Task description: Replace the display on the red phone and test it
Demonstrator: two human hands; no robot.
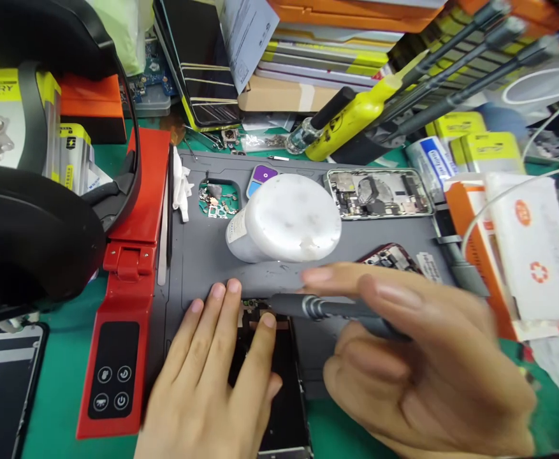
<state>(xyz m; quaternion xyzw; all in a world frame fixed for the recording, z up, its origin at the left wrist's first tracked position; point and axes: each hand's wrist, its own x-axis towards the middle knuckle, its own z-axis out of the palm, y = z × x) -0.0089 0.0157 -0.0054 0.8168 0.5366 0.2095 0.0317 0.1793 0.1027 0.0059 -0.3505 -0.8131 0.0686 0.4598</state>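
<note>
My left hand (212,376) lies flat with its fingers stretched over an opened phone (283,389) on the grey work mat (197,268). Much of the phone is hidden beneath that hand. Between the fingers of my right hand (417,363) is a dark screwdriver (322,307), slanted to the left. Its tip end is near the phone's top, close to my left index finger; whether it touches cannot be seen. Motion blurs the right hand slightly. Just beyond both hands stands a white bottle (293,217).
A red lamp base with touch buttons (114,370) stands at left beside a black rounded object (30,236). Another opened phone (379,193) lies at the back right, a phone frame (391,257) nearer. A yellow bottle (346,121) and stacked boxes (327,57) line the back.
</note>
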